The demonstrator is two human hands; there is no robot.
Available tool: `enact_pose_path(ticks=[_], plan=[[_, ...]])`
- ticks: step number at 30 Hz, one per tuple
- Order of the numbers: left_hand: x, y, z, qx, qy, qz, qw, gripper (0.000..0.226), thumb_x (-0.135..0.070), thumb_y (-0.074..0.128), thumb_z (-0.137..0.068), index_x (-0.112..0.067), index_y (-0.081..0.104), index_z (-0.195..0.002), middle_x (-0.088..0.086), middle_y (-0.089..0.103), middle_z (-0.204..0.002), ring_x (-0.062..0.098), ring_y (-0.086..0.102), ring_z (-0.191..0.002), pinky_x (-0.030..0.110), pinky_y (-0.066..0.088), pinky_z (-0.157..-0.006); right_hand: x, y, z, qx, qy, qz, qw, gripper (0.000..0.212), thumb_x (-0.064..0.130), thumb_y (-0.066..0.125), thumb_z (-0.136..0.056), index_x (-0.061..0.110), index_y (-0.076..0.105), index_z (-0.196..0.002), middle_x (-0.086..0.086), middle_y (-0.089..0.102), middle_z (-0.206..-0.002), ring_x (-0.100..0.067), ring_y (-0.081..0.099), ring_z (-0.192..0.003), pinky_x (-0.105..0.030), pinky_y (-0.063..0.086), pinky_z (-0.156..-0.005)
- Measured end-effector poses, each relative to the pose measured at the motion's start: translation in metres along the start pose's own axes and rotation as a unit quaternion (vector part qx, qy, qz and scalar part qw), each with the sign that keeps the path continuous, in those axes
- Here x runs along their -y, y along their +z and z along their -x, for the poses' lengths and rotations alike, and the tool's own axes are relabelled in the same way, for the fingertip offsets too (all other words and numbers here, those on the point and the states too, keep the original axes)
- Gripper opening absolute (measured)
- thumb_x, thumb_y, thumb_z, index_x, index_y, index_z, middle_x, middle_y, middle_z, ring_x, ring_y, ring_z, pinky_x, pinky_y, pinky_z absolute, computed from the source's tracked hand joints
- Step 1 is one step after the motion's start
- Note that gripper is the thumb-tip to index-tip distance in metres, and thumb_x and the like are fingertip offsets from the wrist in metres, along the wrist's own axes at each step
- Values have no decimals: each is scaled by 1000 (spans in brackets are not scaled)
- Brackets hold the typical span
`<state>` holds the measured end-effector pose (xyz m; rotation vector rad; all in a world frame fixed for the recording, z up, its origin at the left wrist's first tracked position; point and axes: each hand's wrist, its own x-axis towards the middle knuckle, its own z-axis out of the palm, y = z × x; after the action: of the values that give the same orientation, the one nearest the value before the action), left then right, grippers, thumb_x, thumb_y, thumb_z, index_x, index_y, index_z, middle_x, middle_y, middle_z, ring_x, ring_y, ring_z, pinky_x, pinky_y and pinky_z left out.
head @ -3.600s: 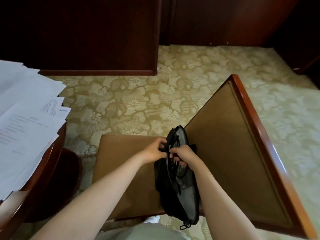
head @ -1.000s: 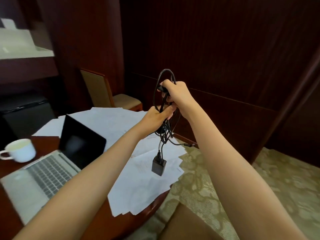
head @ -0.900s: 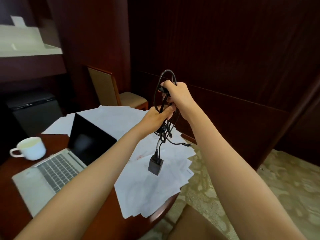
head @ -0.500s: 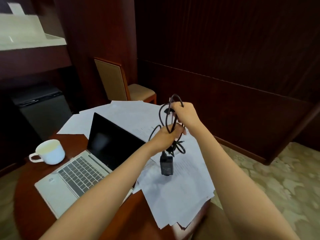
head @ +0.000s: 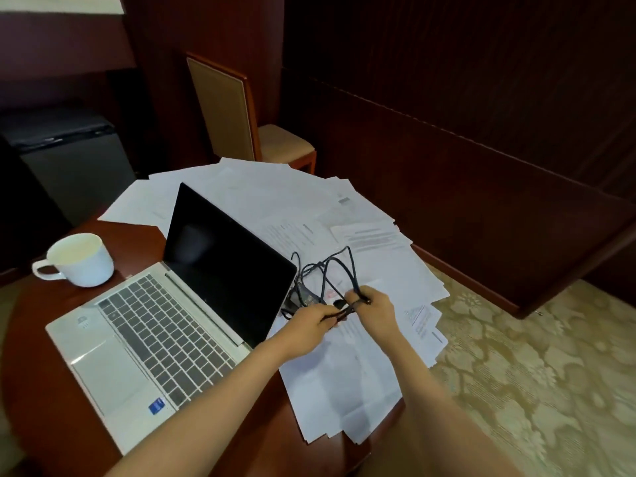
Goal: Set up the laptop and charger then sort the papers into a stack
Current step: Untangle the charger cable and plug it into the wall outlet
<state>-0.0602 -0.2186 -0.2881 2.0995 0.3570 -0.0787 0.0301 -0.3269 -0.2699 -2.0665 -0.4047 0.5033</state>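
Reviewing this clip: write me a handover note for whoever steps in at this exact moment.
Left hand: grips the tangled black charger cable.
Right hand: pinches the same cable near one end.
Things: the silver laptop is open, screen dark, on the round red-brown wooden table. The black charger brick lies on the loose white papers beside the screen. A white cup stands left of the laptop.
Done: laptop placed and opened.
Left: untangle the cable, connect it (no connection is visible), then gather the spread papers into a stack.
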Motion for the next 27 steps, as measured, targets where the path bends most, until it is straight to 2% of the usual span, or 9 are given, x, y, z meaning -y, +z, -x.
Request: enact_pose_path(ticks=[3, 6, 10, 13, 15, 16, 20, 24, 27], plan=[[13, 11, 7, -3, 4, -49, 999, 34, -2, 39, -98, -10, 58, -126, 6, 60, -116, 9, 48, -96, 5, 31, -71, -17, 7, 1, 30, 12, -6, 999, 13, 7, 60, -85, 20, 59, -83, 5, 59, -80, -19, 55, -88, -22, 41, -76], [21, 21, 10, -27, 8, -49, 998, 40, 8, 38, -92, -9, 60, -120, 12, 59, -105, 14, 46, -88, 15, 28, -68, -16, 4, -2, 88, 33, -111, 989, 72, 1, 63, -68, 14, 39, -134, -1, 47, -123, -19, 45, -118, -28, 44, -95], [38, 38, 18, -36, -34, -20, 999, 38, 7, 48, -87, -8, 57, -121, 3, 52, -96, 21, 48, -98, 15, 30, -73, 6, 7, -9, 76, -51, -206, 974, 75, 1, 48, -66, 14, 33, -138, 3, 37, -134, -10, 34, -127, -10, 42, -85], [46, 40, 33, 50, -67, -28, 996, 43, 3, 55, -83, -5, 51, -125, 0, 47, -104, 21, 43, -106, 17, 32, -84, 13, 31, -16, -46, -195, 69, 977, 49, -4, 51, -70, 10, 59, -117, -8, 54, -123, -24, 50, -118, -37, 37, -104], [51, 33, 42, 117, -125, 12, 985, 65, 2, 56, -80, -18, 39, -139, -4, 39, -133, 15, 45, -114, 24, 41, -89, 9, 55, -23, -121, -320, 299, 891, 31, 5, 58, -59, 12, 71, -86, -9, 65, -102, -26, 64, -99, -63, 36, -97], [52, 29, 45, 140, -156, 51, 977, 71, 4, 53, -78, -26, 36, -141, -9, 37, -135, 12, 50, -102, 25, 44, -78, 10, 63, -25, -115, -343, 377, 853, 23, 8, 62, -59, 12, 71, -80, -8, 66, -96, -26, 65, -96, -71, 30, -94], [54, 13, 49, 18, -197, 235, 952, 55, 16, 37, -79, -16, 55, -119, 1, 61, -104, 8, 57, -82, 12, 42, -61, 30, 77, -23, 93, -187, 497, 842, 24, 20, 39, -90, 11, 59, -99, -7, 57, -104, -27, 50, -113, -70, -8, -104], [69, 10, 52, -207, -256, 233, 915, 32, 6, 37, -89, -18, 57, -84, 4, 57, -74, 19, 54, -65, 30, 43, -64, 13, 84, -37, 157, -34, 461, 873, 63, 52, 32, -92, 15, 31, -143, -14, 36, -145, -35, 25, -139, -72, -6, -102], [79, 11, 54, -233, -294, 170, 911, 23, -17, 52, -91, -22, 42, -71, 6, 49, -74, 23, 50, -72, 31, 41, -68, -18, 85, -40, 204, 2, 442, 874, 86, 48, 53, -86, 18, 4, -149, -14, 16, -154, -32, 21, -141, -71, 0, -103]])
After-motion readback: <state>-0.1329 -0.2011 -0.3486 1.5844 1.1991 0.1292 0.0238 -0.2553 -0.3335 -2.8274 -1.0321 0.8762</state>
